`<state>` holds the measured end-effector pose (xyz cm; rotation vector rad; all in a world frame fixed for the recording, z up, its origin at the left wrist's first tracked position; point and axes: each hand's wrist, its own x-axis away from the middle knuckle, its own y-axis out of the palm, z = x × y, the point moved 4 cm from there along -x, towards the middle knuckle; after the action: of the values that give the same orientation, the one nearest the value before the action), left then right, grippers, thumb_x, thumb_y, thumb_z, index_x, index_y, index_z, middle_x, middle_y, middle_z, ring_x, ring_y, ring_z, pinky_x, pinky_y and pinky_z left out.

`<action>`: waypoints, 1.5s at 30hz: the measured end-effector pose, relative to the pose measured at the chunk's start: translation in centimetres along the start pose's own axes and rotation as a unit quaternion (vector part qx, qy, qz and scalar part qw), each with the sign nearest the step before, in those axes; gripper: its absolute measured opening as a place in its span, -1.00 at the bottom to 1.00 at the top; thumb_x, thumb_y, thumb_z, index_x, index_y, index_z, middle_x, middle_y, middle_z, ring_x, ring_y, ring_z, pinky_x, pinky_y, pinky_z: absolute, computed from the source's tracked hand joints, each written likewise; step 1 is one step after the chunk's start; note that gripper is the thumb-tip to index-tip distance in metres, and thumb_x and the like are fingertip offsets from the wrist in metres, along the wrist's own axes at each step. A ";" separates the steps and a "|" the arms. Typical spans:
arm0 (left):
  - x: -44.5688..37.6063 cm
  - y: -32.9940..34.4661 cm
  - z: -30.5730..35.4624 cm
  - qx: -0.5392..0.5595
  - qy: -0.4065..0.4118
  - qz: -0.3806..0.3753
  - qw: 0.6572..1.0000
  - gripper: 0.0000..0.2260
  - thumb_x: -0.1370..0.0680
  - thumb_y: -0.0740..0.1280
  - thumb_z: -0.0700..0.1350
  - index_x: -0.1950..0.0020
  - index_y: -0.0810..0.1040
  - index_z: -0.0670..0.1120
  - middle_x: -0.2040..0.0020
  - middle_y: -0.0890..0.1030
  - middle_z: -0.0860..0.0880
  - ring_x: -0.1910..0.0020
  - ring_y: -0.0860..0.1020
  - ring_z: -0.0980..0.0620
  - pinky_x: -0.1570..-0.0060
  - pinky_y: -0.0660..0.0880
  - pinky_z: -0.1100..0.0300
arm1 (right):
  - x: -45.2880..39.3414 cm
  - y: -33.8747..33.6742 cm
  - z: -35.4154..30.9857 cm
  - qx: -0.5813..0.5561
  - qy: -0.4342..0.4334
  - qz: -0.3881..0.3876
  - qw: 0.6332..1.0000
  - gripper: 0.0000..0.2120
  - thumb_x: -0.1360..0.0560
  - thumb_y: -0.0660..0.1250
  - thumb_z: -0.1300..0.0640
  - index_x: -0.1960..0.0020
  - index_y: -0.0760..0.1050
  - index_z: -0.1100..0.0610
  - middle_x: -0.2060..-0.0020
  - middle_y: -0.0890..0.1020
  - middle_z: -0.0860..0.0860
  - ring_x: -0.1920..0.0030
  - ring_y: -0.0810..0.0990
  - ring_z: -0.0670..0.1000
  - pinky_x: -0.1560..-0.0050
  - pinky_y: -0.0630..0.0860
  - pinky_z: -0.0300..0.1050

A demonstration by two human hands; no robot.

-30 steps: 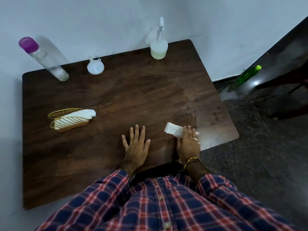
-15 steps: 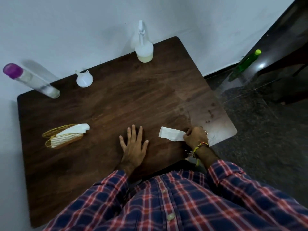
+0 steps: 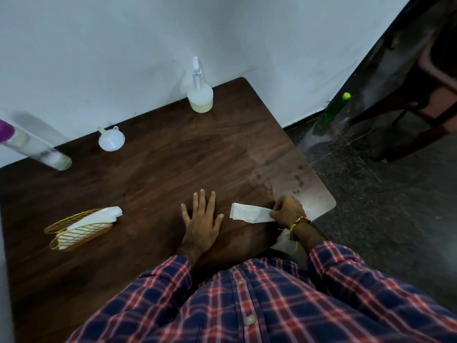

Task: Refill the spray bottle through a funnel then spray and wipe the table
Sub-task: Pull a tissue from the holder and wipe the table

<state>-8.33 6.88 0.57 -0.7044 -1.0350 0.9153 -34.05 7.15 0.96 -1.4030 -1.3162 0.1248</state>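
A plain domestic room is suggested: a dark wooden surface is set against a bare white wall, with speckled stone flooring and a brown plastic chair beside.

A gold wire basket holding white napkins sits at the table's left. On the floor at right, a green bottle stands against the white wall, near a dark chair.
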 end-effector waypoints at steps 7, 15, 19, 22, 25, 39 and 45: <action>-0.9 0.9 0.1 0.027 0.049 -0.036 0.998 -0.44 -0.68 0.03 0.13 -0.62 -0.08 0.04 -0.63 -0.13 -0.04 -0.59 -0.23 -0.01 -0.51 -0.29 -0.17 | 1.9 -1.2 -2.9 -0.034 -0.060 0.027 0.997 -0.80 -0.38 0.44 0.24 0.30 0.45 0.05 0.35 0.57 -0.02 0.22 0.55 0.03 0.24 0.35 -0.24; -2.6 1.9 0.6 0.087 0.040 -0.029 0.995 -0.47 -0.65 0.15 0.09 -0.60 0.13 0.00 -0.62 0.05 -0.06 -0.60 -0.04 -0.06 -0.52 0.07 -0.10 | 4.4 -3.7 -3.6 -0.137 -0.089 0.105 0.981 -0.88 -0.41 0.49 0.18 0.27 0.58 0.08 0.32 0.70 0.10 0.25 0.70 0.13 0.15 0.65 0.14; -4.0 1.3 2.3 0.095 0.022 -0.016 0.995 -0.46 -0.64 0.18 0.07 -0.59 0.16 -0.01 -0.62 0.09 -0.07 -0.60 0.01 -0.07 -0.50 0.15 -0.07 | 5.1 -7.1 -3.4 -0.225 -0.103 0.145 0.958 -0.89 -0.47 0.48 0.22 0.22 0.61 0.09 0.32 0.69 0.10 0.22 0.70 0.16 0.15 0.67 0.11; -6.0 1.0 4.9 0.088 0.023 -0.023 0.996 -0.45 -0.64 0.19 0.06 -0.60 0.13 0.00 -0.62 0.06 -0.06 -0.60 0.00 -0.06 -0.53 0.09 -0.05 | 4.4 -10.0 -1.7 -0.299 -0.096 0.153 0.937 -0.94 -0.48 0.48 0.21 0.15 0.66 0.09 0.29 0.71 0.07 0.23 0.69 0.07 0.12 0.69 0.11; -9.4 0.9 9.3 0.081 0.024 -0.026 0.996 -0.45 -0.64 0.18 0.06 -0.60 0.10 0.00 -0.62 0.03 -0.06 -0.60 -0.04 -0.05 -0.54 0.00 -0.04 | 2.7 -13.4 0.3 -0.350 -0.101 0.156 0.918 -0.97 -0.50 0.46 0.24 0.10 0.68 0.15 0.25 0.72 0.08 0.22 0.69 0.08 0.15 0.67 0.01; -28.8 3.6 25.8 0.027 -0.174 0.157 0.972 -0.28 -0.54 0.01 0.23 -0.56 0.19 -0.21 -0.56 0.19 -0.25 -0.56 0.13 -0.24 -0.49 -0.01 -0.25 | -19.2 -23.6 8.4 -0.386 -0.072 0.135 0.910 -0.90 -0.49 0.47 0.24 0.16 0.66 0.07 0.29 0.70 0.00 0.28 0.65 -0.06 0.22 0.62 -0.15; -29.3 4.9 25.8 -0.031 -0.202 0.191 0.960 -0.33 -0.57 0.17 0.17 -0.57 0.17 -0.18 -0.56 0.20 -0.23 -0.55 0.15 -0.22 -0.50 0.01 -0.25 | -29.2 -20.1 6.4 -0.375 -0.029 0.074 0.924 -0.95 -0.47 0.45 0.30 0.16 0.64 0.19 0.29 0.66 0.15 0.29 0.58 0.08 0.19 0.61 0.04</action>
<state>-40.27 -15.16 -6.08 -0.8052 -1.3165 1.4076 -61.48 -15.87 -3.19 -2.1588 -1.3666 -0.2709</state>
